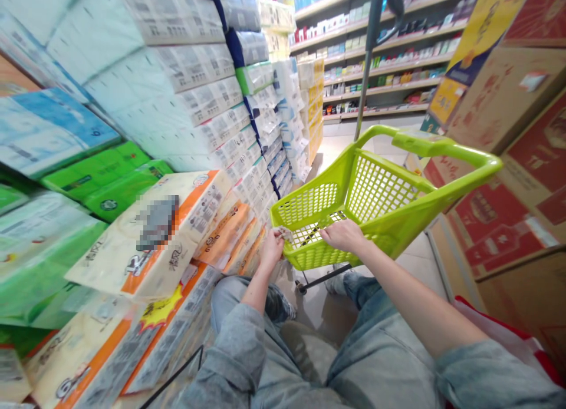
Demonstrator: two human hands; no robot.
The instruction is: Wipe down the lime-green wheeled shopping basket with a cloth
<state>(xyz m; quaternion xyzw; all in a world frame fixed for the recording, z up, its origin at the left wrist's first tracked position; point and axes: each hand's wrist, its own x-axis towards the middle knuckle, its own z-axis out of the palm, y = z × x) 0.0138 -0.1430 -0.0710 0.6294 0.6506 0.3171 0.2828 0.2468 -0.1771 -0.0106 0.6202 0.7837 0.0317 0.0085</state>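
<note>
A lime-green shopping cart with a perforated basket stands in front of me, its handle at the upper right. My left hand is closed on a crumpled pale cloth or tissue, pressed at the left end of the basket's rim. My right hand is closed over the near side rim of the basket, with the fingertips hidden on its inner side. The inside of the basket shows the floor through its holes.
Stacked packs of tissue paper rise on the left. A dark, pixelated flat object lies on a nearer pack. Cardboard cartons line the right side. Behind the cart are a grey pole and stocked shelves.
</note>
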